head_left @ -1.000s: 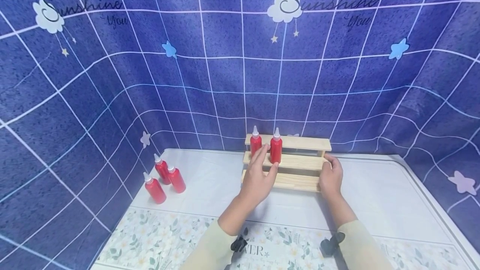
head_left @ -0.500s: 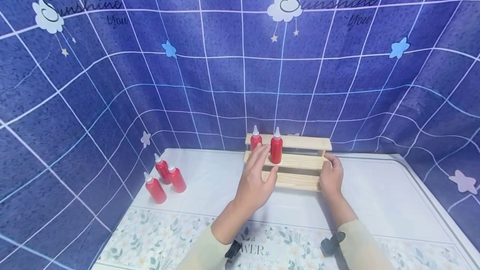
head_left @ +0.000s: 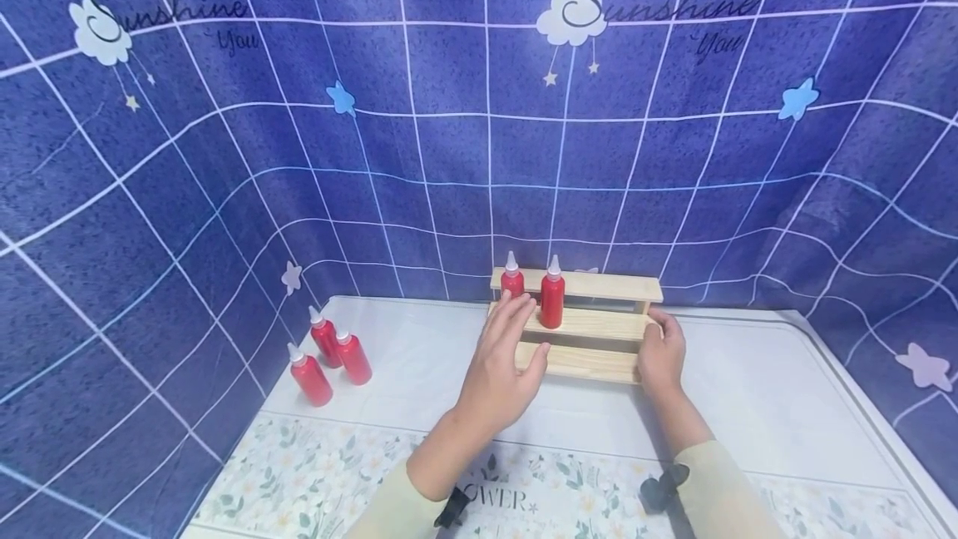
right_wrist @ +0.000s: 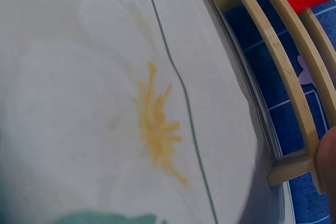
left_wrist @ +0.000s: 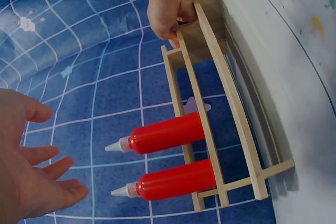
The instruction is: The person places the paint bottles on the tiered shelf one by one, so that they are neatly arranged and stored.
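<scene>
A three-tier wooden rack stands against the back of the table. Two red squeeze bottles with pointed white nozzles are upright on its middle tier: the left bottle, partly covered by fingers in the head view, and the right bottle. My left hand hovers before the rack's left half, fingers spread; the left wrist view shows it apart from both bottles and holding nothing. At the rack's right end, my right hand grips the end board. Only a sliver of that hand appears in the right wrist view.
Three more red squeeze bottles stand grouped on the table's left side. A white cover with a floral strip lies on the table. Blue gridded cloth hangs behind and on both sides.
My left hand has drawn back from the bottles, toward me and slightly left. My right hand stays on the rack's end; the rack and bottles keep their places.
</scene>
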`<state>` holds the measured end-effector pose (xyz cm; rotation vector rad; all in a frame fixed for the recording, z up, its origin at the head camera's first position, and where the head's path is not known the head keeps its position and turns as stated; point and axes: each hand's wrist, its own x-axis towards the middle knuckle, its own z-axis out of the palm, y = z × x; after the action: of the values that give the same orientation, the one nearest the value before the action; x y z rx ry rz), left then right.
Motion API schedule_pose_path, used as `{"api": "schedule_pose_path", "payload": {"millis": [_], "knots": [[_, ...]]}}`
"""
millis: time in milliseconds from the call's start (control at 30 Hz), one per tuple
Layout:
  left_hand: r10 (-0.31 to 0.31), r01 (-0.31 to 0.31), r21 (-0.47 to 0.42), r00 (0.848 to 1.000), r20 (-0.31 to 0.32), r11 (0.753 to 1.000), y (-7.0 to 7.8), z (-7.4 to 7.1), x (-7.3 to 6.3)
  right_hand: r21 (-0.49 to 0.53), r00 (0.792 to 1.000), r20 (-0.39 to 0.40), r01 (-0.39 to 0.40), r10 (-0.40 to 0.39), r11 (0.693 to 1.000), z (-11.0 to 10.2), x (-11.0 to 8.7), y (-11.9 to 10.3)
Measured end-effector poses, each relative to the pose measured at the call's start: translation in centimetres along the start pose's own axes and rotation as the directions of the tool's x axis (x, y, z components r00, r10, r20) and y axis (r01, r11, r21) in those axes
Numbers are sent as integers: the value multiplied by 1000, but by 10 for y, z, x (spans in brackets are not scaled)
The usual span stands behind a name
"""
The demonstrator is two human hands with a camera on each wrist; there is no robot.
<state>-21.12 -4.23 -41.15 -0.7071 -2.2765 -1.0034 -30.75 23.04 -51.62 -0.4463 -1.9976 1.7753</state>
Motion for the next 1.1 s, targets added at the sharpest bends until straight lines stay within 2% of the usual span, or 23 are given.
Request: {"api": "schedule_pose_path", "payload": {"millis": [433, 733, 1100], "knots": [[-84, 76, 70, 989, 120, 995, 5, -19, -11, 0, 999, -33, 17, -17, 1000, 2, 1, -3], [-111, 99, 108, 987, 117, 989, -4, -30, -14, 11, 1000, -20, 19, -19, 1000, 1, -1, -2], [-120, 103, 154, 988, 100, 983, -10, -54, -16, 21, 999, -27, 24, -23, 1000, 3, 1, 0]]}}
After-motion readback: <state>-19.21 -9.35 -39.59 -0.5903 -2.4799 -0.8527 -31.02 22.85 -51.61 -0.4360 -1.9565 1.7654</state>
